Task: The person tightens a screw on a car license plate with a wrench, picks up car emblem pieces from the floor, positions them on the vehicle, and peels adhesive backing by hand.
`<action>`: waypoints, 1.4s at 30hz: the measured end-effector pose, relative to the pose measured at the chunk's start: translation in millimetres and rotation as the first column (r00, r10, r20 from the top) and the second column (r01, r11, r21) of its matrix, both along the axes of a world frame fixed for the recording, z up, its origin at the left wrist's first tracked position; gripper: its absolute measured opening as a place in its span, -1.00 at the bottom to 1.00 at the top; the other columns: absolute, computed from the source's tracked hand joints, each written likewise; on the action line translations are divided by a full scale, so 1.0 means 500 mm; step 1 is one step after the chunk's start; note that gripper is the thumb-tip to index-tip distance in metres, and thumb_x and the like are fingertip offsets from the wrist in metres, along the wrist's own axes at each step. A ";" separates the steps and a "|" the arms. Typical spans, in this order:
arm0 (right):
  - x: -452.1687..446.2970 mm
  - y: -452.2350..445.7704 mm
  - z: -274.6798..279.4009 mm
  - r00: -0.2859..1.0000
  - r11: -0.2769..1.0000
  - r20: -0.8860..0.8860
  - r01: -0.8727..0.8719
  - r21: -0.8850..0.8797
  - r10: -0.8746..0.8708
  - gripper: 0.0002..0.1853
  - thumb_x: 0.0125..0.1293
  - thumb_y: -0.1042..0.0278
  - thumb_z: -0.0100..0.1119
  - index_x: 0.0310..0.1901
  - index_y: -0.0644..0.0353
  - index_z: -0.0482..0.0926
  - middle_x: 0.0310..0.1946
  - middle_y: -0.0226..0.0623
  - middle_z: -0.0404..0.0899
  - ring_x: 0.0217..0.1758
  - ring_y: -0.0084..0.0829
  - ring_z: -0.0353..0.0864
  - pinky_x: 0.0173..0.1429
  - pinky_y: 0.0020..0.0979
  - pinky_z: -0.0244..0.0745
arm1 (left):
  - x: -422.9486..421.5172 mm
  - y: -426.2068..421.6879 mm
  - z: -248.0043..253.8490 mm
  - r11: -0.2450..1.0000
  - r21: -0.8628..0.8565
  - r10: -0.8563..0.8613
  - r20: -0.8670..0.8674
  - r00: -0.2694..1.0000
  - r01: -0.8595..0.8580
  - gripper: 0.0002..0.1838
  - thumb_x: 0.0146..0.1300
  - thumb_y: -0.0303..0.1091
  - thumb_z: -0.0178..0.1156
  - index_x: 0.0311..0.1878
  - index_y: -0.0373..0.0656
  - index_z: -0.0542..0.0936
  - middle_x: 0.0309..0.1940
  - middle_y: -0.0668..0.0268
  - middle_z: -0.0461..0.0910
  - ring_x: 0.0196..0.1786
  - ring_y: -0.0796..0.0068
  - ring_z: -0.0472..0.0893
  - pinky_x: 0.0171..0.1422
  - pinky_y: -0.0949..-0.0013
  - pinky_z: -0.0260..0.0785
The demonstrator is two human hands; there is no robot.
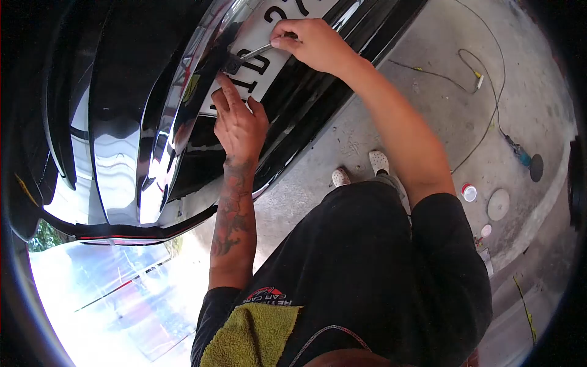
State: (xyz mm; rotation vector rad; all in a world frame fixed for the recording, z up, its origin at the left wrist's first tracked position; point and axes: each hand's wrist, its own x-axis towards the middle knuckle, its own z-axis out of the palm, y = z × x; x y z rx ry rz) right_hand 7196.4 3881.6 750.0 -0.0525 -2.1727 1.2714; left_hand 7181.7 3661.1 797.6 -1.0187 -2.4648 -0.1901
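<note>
My right hand (315, 48) pinches a slim metal-shafted tool (257, 52) over the car's white licence plate (284, 13). The tool's far end meets a small dark square piece (232, 65) at the plate's edge; its exact kind is unclear. Just below, my left hand (241, 125) reaches up with its index finger stretched to that dark piece. The thumb stands apart and the other fingers are loosely bent, with nothing visible in them. Glossy black bodywork (116, 137) and a shiny chrome-like strip (177, 116) run alongside the plate.
On the concrete floor at right lie a power cord (498, 92), a polisher (523, 156) with a dark round pad, a pale disc (499, 204) and a red-and-white tub (469, 192). A yellow-green towel (251, 336) hangs over my shirt. Bright light comes from lower left.
</note>
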 end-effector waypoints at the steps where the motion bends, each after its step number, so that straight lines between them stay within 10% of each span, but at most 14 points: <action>1: 0.005 -0.007 -0.003 1.000 1.000 0.015 0.005 -0.009 -0.005 -0.78 0.36 0.20 0.28 -0.09 0.13 0.66 -0.38 -0.14 0.67 -0.36 -0.27 0.66 -0.21 -0.30 0.51 | 0.000 0.000 0.003 1.000 -0.021 0.005 -0.002 1.000 -0.005 -0.15 0.18 -0.42 0.22 0.51 -0.32 0.09 -0.05 -0.01 0.44 -0.22 -0.02 0.65 -0.29 0.06 0.59; 15: 0.050 -0.180 -0.089 0.999 0.888 0.001 -0.043 -0.458 0.048 -0.82 0.48 0.31 0.13 -0.06 0.23 0.60 -0.34 -0.15 0.64 -0.31 -0.30 0.61 -0.13 -0.31 0.51 | 0.001 -0.010 0.022 0.996 -0.038 -0.081 0.030 0.996 0.082 -0.24 0.26 -0.53 0.11 0.52 -0.38 0.08 0.05 -0.12 0.47 -0.10 -0.09 0.65 -0.12 0.03 0.58; 32: 0.034 -0.032 -0.007 0.993 0.987 -0.043 0.114 0.117 -0.110 -0.75 0.46 0.14 0.13 -0.08 0.12 0.64 -0.27 -0.14 0.68 -0.17 -0.07 0.68 -0.09 -0.16 0.56 | 0.006 -0.016 0.011 0.997 -0.062 -0.046 -0.024 0.999 0.044 -0.20 0.15 -0.50 0.18 0.49 -0.41 0.17 0.13 -0.09 0.41 -0.14 -0.01 0.64 -0.05 0.06 0.51; 42: 0.007 0.049 0.090 0.995 0.980 0.001 -0.096 0.173 0.097 -0.75 0.34 0.27 0.20 -0.12 0.28 0.69 -0.28 0.04 0.69 -0.23 0.02 0.68 -0.11 -0.11 0.54 | 0.011 -0.001 0.022 0.990 -0.138 0.018 -0.072 0.997 -0.028 -0.15 0.12 -0.43 0.25 0.50 -0.39 0.15 0.08 -0.02 0.42 -0.15 0.01 0.66 -0.07 0.04 0.52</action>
